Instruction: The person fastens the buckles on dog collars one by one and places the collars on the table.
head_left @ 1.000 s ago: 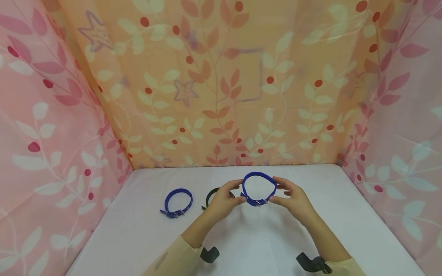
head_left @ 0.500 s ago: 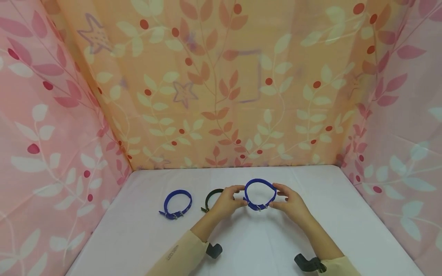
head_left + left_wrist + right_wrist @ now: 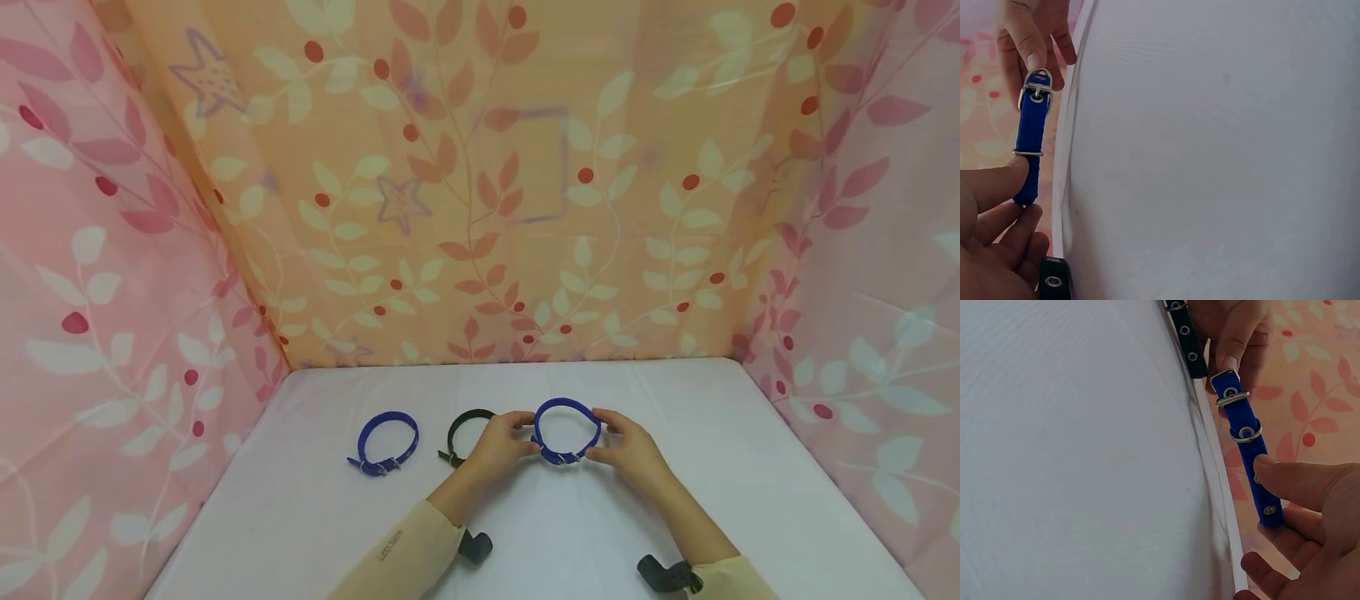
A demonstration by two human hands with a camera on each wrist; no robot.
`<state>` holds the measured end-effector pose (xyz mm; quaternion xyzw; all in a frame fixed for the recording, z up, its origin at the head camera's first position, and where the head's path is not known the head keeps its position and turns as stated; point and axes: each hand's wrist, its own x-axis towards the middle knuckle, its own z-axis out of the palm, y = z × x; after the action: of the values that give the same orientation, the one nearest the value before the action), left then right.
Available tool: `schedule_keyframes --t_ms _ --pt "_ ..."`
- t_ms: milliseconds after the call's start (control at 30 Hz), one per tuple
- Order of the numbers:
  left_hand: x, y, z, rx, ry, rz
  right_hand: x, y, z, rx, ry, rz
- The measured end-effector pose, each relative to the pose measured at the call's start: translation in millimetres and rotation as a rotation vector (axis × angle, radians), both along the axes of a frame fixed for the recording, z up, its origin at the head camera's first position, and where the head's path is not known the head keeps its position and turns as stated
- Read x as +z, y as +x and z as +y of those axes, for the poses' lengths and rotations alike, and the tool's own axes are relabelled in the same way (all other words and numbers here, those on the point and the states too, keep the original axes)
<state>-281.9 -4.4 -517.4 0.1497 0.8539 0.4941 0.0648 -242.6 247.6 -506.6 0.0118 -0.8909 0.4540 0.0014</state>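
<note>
Between both hands is a blue collar (image 3: 564,457), buckled into a loop with its metal buckle facing the wearer. The left hand (image 3: 498,448) pinches its left side with thumb and fingers; the right hand (image 3: 633,450) pinches its right side. In the left wrist view the thumb presses the blue strap (image 3: 1032,125) near a metal keeper. Metal eyelets show along the blue strap (image 3: 1250,450) in the right wrist view. A dark green collar (image 3: 459,425) lies just left of the left hand, which partly hides it.
A second blue collar (image 3: 388,442), also buckled in a loop, lies farther left on the white tabletop (image 3: 300,533). Patterned cloth walls (image 3: 480,250) enclose the table at the back and both sides. A black wrist mount (image 3: 476,547) sits by the left sleeve.
Both hands have lowered the blue collar toward the tabletop, keeping hold of it. The other two collars stay where they were.
</note>
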Motion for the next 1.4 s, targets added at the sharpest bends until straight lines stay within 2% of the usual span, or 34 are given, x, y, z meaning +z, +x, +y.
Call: schedule_keyframes --t_ms 200,533,700,833,1133,1400 --pt "3.5 0.9 3.4 0.005 -0.043 0.027 -4.8 -2.0 -0.9 0.004 0.016 0.011" --pt "9.5 0.2 6.0 0.041 -0.193 0.072 -8.3 -4.6 0.8 0.025 0.047 0.036" --pt "10.1 -0.5 4.8 0.036 -0.236 0.083 -11.0 -7.4 0.4 0.03 0.061 0.03" --pt "8.7 -3.6 3.4 0.02 -0.267 0.108 -11.1 -9.0 1.2 0.028 0.112 0.032" --pt "7.7 -4.2 3.0 -0.005 -0.251 0.073 -11.7 -6.9 4.3 0.043 0.214 0.059" --pt "13.0 6.9 3.8 -0.02 -0.184 0.035 -4.1 1.9 4.9 0.049 0.212 0.068"
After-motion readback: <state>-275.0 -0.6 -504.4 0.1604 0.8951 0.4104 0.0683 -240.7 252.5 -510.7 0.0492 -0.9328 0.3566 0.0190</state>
